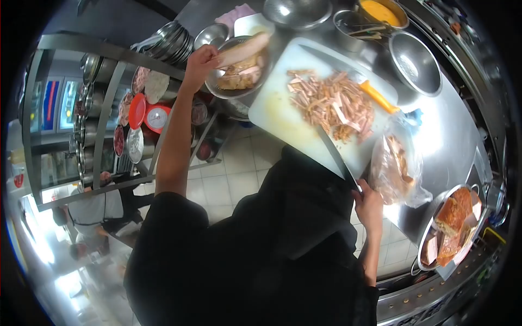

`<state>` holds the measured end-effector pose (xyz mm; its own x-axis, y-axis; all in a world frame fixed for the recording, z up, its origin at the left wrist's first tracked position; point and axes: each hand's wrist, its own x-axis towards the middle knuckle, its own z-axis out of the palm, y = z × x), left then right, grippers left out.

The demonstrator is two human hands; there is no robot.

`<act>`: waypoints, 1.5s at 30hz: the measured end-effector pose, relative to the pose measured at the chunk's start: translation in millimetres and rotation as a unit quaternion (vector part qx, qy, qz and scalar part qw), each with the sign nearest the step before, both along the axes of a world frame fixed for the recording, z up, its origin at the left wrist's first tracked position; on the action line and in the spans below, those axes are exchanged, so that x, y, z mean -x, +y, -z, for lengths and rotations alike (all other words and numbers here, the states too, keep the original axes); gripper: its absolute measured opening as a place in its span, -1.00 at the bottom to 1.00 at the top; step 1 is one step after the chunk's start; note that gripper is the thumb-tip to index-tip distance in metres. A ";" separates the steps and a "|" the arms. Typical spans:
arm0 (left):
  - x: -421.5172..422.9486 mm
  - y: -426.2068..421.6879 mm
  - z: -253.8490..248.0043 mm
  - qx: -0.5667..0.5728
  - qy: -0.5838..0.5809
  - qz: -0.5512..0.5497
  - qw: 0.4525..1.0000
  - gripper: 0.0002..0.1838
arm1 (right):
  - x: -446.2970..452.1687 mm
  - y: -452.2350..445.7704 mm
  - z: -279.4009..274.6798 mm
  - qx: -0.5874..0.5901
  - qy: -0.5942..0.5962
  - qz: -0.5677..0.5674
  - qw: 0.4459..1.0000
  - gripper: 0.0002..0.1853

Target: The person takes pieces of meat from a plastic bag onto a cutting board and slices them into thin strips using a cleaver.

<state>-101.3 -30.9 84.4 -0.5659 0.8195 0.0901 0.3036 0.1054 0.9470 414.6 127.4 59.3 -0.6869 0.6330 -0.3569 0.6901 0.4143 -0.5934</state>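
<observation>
My left hand [200, 66] grips one end of a long pale slab of meat [244, 50], lifted over a metal bowl [216, 91] that holds more cooked meat pieces [236, 79]. In my right hand [370, 205] is a knife [336, 154], its blade tip at the heap of meat strips [334, 106] on the white cutting board [272, 106]. A yellow handle [379, 96] lies at the board's far right edge, beside the strips. Close to my right hand sits a clear plastic bag [394, 163] with meat inside.
At the right end, a metal pan [425, 245] holds browned crackling-topped meat chunks [452, 223]. Metal bowls [415, 62] and a pot of orange liquid [382, 12] stand along the back. A rack [103, 119] with several food containers is at left; a person [100, 212] stands beyond it.
</observation>
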 end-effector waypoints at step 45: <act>-186.0 31.8 127.9 0.034 -0.138 -0.123 0.982 -0.61 | 31.8 -3.1 10.5 0.081 0.109 -0.026 0.990 -0.67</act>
<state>84.7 0.9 -43.5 -0.7422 0.6544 -0.1445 -0.0058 0.2094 0.9778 382.8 124.3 48.7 -0.7891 0.5416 -0.2899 0.5184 0.3339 -0.7873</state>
